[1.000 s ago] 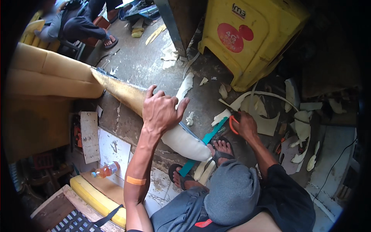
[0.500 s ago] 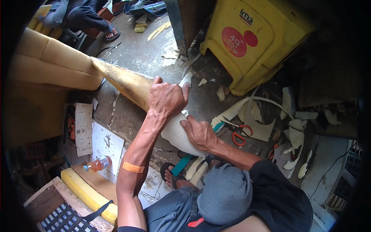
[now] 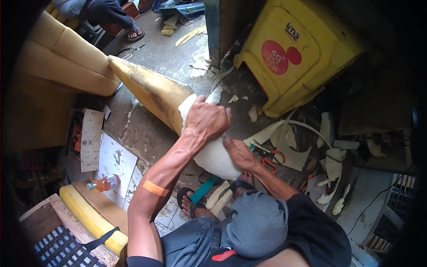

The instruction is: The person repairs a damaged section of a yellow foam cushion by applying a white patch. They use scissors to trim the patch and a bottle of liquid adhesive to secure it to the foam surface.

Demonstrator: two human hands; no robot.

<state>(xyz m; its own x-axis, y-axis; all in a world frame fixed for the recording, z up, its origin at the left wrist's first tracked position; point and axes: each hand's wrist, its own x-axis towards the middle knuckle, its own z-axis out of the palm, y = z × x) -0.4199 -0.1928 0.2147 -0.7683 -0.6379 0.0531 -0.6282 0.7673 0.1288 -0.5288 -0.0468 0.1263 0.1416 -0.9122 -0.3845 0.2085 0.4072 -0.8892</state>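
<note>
My left hand has its curled fingers gripping white sheet padding over a long, worn tan padded piece. Lower and to the right, my right hand presses its thumb and fingers on the same white padding, which bulges toward my feet; some of its fingertips are hidden. Orange-handled scissors lie just right of my right hand. A teal strip and pale offcuts lie by my sandalled feet.
A yellow plastic stool rests upper right, beside a post. Tan cushioning stands left, with a seated person behind. Lower left are a board, a bottle and a wooden frame with foam. Scraps litter the floor.
My right hand has left the scissors and moved left onto the white padding. My left hand has shifted right, and a white edge now shows around it on the tan piece.
</note>
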